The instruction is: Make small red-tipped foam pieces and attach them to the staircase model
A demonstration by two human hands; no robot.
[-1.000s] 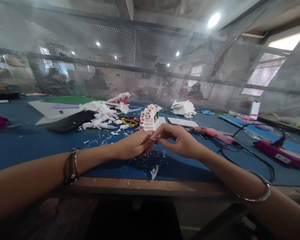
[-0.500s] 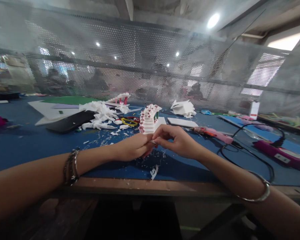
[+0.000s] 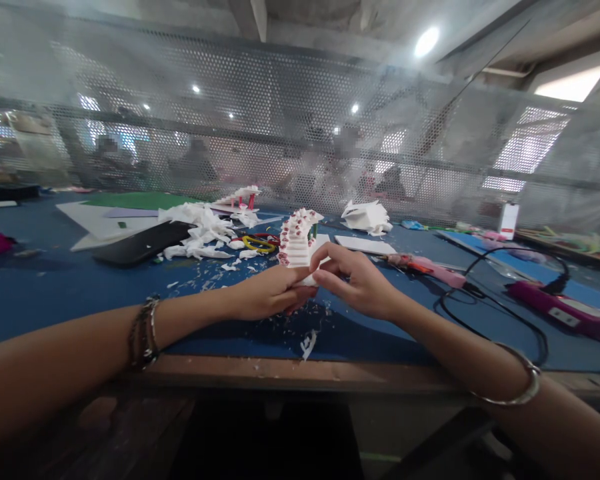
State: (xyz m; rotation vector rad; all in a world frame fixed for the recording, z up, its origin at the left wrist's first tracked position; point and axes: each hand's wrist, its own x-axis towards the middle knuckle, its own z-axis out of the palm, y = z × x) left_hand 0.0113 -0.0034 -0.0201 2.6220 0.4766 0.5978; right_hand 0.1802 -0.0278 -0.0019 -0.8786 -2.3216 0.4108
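White piece (image 3: 307,280) sat pinched in the left hand (image 3: 264,293) just in front of the miniature staircase (image 3: 295,241), the right hand (image 3: 356,283) curled at its edge, gripping or merely touching impossible to tell, and one loose pinch could have dropped it among the bench's (image 3: 70,293) white scraps (image 3: 308,345)!

Held piece (image 3: 307,279): matt white
Surface (image 3: 80,283): matt blue covering
Front edge (image 3: 290,375): dull wood-like
Bangle (image 3: 534,385): smooth, shiny metal
Screen (image 3: 260,120): perforated grey metal
Scraps (image 3: 199,228): matt, crumpled, paper-like
Magenta block (image 3: 563,310): smooth plastic
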